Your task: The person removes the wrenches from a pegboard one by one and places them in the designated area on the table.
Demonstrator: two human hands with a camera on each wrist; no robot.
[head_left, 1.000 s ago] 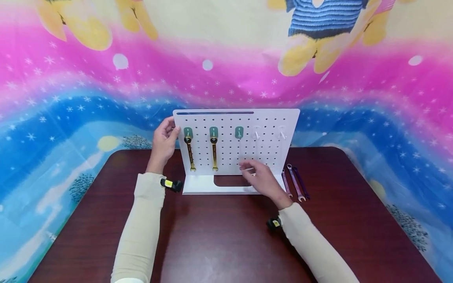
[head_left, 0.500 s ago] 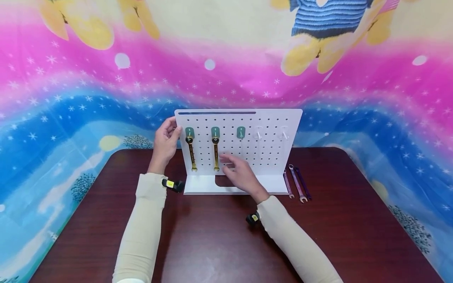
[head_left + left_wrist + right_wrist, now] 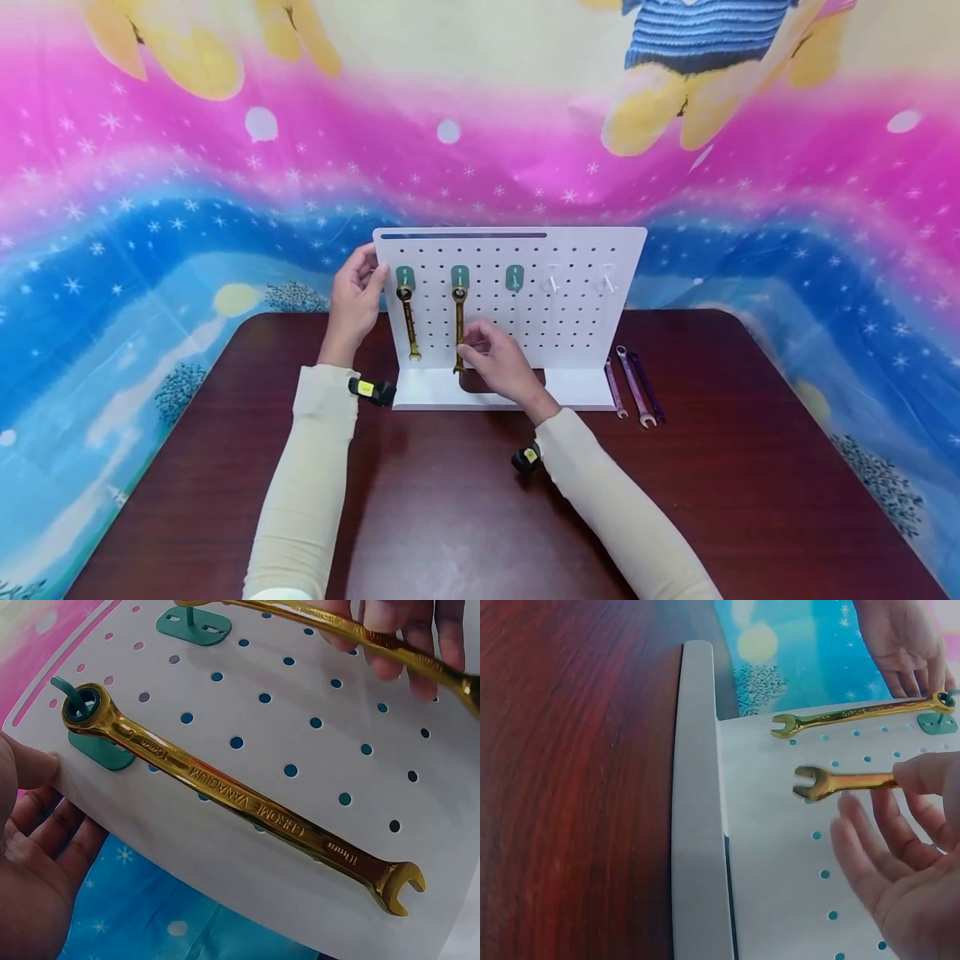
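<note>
My left hand (image 3: pixel 352 300) grips the left edge of a white pegboard (image 3: pixel 592 237), thumb in front and fingers behind. With thumb and fingers my right hand (image 3: pixel 501 357) pinches the shaft of a gold combination wrench (image 3: pixel 460 312). Its ring end is at the second green hook, and in the left wrist view its shaft stands out from the board. Another gold wrench (image 3: pixel 225 784), marked 10mm, hangs by its ring from the leftmost green hook (image 3: pixel 101 750) beside my left hand.
Right of the pegboard, several purplish wrenches (image 3: pixel 636 386) lie on the dark red table (image 3: pixel 450 500). A third green hook (image 3: pixel 514 277) and two clear hooks (image 3: pixel 553 279) on the board carry nothing. A colourful printed cloth (image 3: pixel 480 167) hangs behind.
My right hand has moved left across the board and taken hold of the second gold wrench, whose lower end has shifted slightly. The left hand stays on the board's edge.
</note>
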